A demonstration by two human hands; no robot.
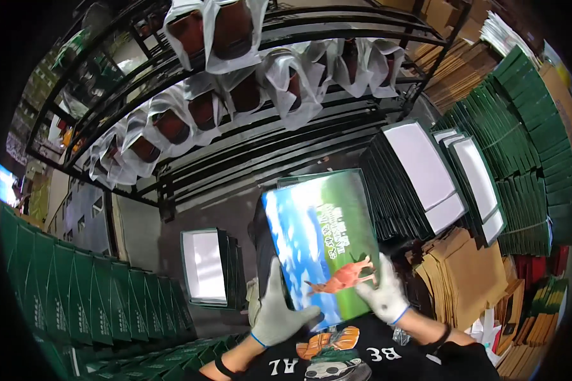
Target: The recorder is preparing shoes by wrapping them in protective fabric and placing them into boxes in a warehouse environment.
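A flat box lid [318, 235] printed with blue sky, green field and an orange crab sits between my hands, tilted up toward me. My left hand [279, 308], in a grey work glove, presses against its lower left edge. My right hand [382, 292], gloved too, grips the lower right corner. Under the lid a dark green box edge shows at the top.
A black metal rack [235, 149] ahead holds several white bags with brown contents [229, 38]. Stacks of green boxes with white insides [426, 171] stand right; another small stack [206, 267] left. Green flat boxes [76, 286] line the left, brown cardboard [464, 273] the right.
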